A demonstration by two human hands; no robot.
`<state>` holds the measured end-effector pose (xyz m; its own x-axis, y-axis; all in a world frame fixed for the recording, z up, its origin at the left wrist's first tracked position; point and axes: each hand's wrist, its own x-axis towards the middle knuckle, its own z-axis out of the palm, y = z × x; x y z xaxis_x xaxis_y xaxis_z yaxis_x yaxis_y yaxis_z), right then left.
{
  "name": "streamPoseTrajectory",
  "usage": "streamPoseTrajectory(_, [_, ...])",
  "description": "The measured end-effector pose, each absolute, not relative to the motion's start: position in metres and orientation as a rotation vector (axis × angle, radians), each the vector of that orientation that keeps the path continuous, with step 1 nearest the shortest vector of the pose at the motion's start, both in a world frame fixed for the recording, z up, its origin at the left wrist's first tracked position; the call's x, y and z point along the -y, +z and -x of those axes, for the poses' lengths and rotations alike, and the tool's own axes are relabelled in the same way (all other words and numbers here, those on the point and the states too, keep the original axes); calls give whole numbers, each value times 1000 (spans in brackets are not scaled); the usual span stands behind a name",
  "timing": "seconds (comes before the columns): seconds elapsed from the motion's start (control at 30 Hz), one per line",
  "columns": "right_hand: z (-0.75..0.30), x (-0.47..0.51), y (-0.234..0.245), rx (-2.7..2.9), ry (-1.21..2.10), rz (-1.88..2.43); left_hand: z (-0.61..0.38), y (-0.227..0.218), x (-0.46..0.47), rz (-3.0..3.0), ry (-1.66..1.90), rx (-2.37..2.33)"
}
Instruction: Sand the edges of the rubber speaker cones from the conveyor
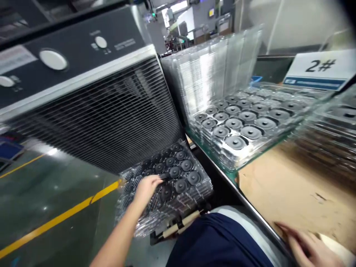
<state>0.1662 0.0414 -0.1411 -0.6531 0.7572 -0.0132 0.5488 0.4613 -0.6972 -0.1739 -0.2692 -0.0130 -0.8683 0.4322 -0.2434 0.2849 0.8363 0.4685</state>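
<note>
My left hand (148, 186) is closed in a pinch on a dark round disc part (165, 175), seen nearly edge-on, over a stack of clear plastic trays (178, 202). Similar black discs with raised centres (193, 178) sit in rows in the top tray's pockets. My right hand (311, 246) is at the lower right, on or just above a brown cardboard sheet (300, 185). Its fingers are apart, and nothing shows between them. The frame's edge cuts off part of that hand.
A dark machine panel with white knobs (53, 59) and a ribbed grille (105, 118) stands at left. Grey discs (236, 142) fill a clear tray on the glass-edged table, with upright stacked trays (211, 70) behind. A "2#" sign (319, 70) and more stacked trays (330, 148) are at right.
</note>
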Motion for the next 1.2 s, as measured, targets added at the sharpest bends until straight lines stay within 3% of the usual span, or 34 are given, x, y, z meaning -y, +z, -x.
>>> streamPoseTrajectory(0.17, [-157,-25,-129,2493,530,1002,213,-38,350,-503,531,-2981])
streamPoseTrajectory(0.4, [-157,-24,-130,2486,549,908,203,-101,364,-592,653,-3181])
streamPoseTrajectory(0.67, [-154,-27,-130,2499,585,829,198,-81,347,-872,871,-3230])
streamPoseTrajectory(0.87, [-158,-28,-119,2369,411,1040,185,-82,254,-1476,1048,-2926])
streamPoseTrajectory(1.03, [-166,-28,-111,2246,263,1255,159,-95,163,-2240,1130,-2336])
streamPoseTrajectory(1.2, [-168,-31,-101,2155,246,1383,115,-94,88,-2445,1150,-1746])
